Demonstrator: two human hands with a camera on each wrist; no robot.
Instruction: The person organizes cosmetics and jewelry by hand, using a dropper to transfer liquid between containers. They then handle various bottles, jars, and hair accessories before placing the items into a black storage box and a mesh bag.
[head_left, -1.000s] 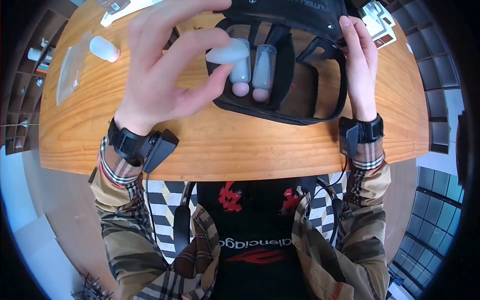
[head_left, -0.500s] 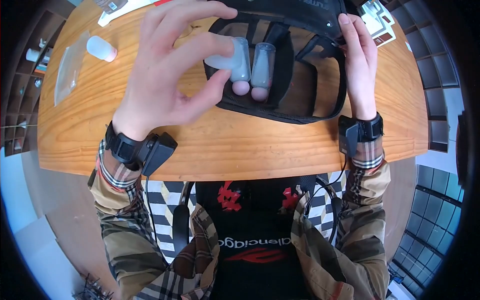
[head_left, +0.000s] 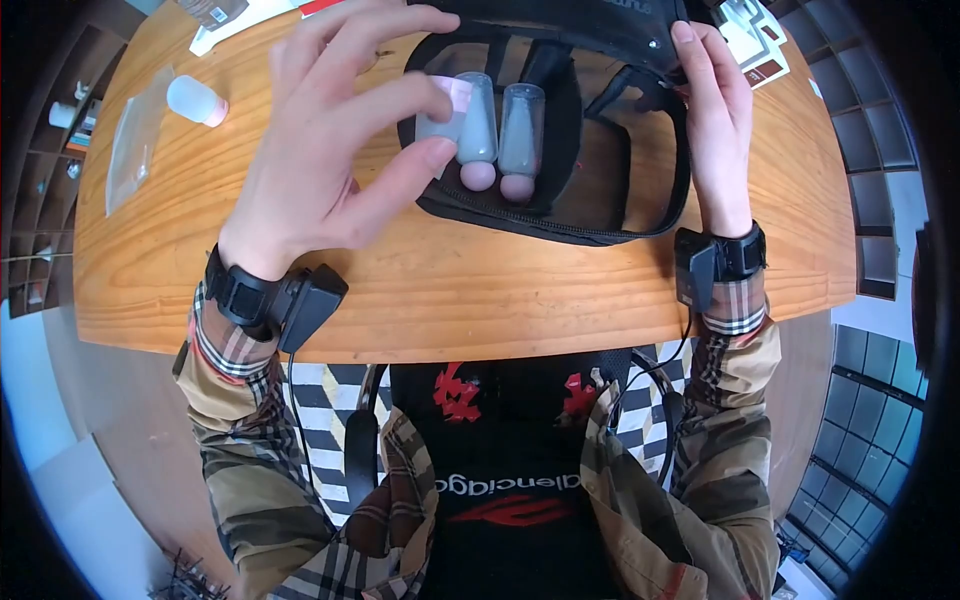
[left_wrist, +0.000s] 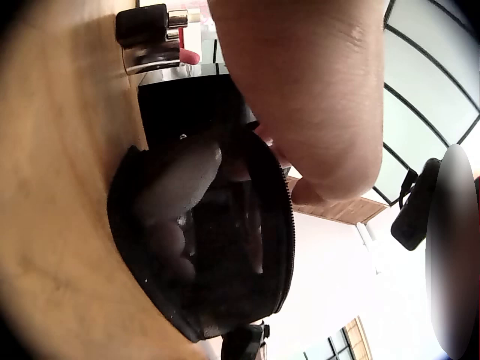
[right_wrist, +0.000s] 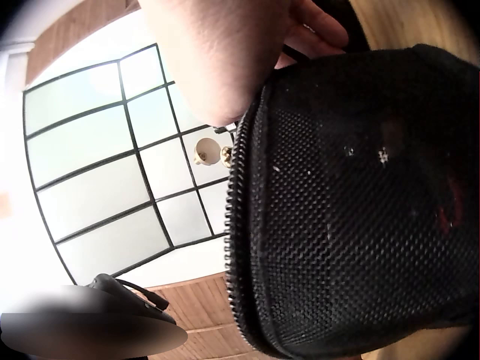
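A black toiletry bag (head_left: 560,228) with mesh panels and a zip rim lies unzipped, its lid (head_left: 600,30) folded back. Two clear bottles (head_left: 478,125) with round pink ends lie side by side in its left part. Left of them, a whitish, pink-tinged container (head_left: 447,120) sits in the bag, partly behind my left fingers. My left hand (head_left: 320,140) hovers at the bag's left rim, thumb and index finger spread apart around that container. At the right corner, my right hand (head_left: 718,120) grips the lid's edge, thumb on top.
On the left of the wooden table (head_left: 450,310) lie a white bottle with a pink cap (head_left: 197,100) and a clear plastic pouch (head_left: 138,145). A brown-labelled container (head_left: 215,10) stands at the back left. White boxes (head_left: 755,45) stand at the back right.
My left thumb and index finger have parted from the whitish container and drawn slightly left. It now rests more upright beside the two bottles. My right hand still holds the lid.
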